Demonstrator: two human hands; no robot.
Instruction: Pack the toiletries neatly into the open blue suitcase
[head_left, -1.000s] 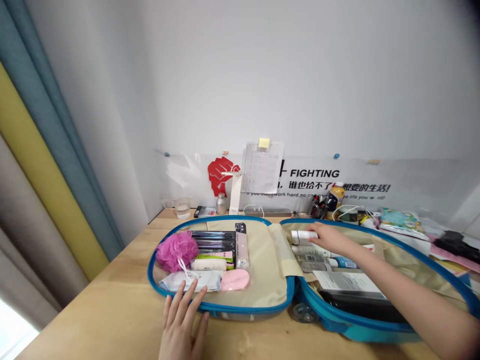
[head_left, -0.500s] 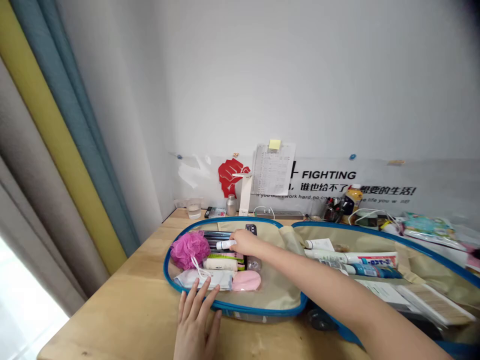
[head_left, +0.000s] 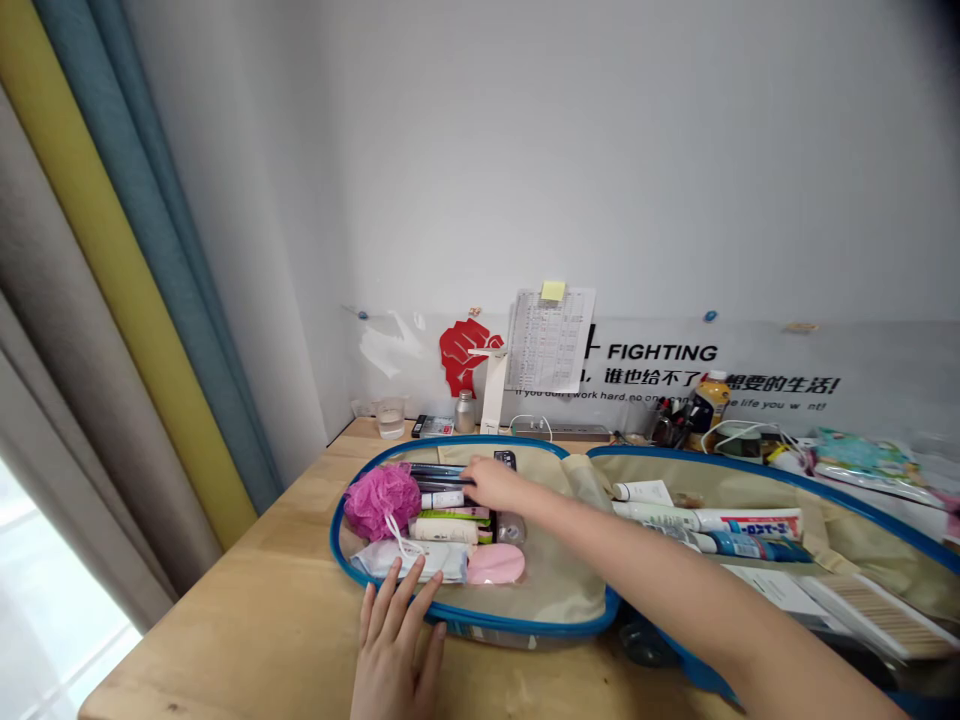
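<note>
My right hand (head_left: 491,484) reaches into the left half of an open blue-edged case (head_left: 555,606), its fingers curled at the ends of dark slim items (head_left: 437,474). Whether it grips them is hidden. Just below its fingertips lies a small white tube (head_left: 442,499). A pink mesh puff (head_left: 382,500), a cream tube (head_left: 444,530), a pale packet (head_left: 431,561) and a pink oval pad (head_left: 496,564) lie in the same half. My left hand (head_left: 391,640) rests with spread fingers at the case's near rim, fingertips by the packet, holding nothing.
The case's right half holds toothpaste (head_left: 750,523), a blue tube (head_left: 761,546) and a box of cotton swabs (head_left: 885,612). Behind stand a glass (head_left: 391,418), a small bottle (head_left: 464,411), a white lamp (head_left: 493,392), a power strip (head_left: 562,431) and a yellow-labelled bottle (head_left: 708,410).
The small white tube has left my right fingers and lies among the items. My right hand has shifted slightly up to the dark slim items. My left hand is nearly still.
</note>
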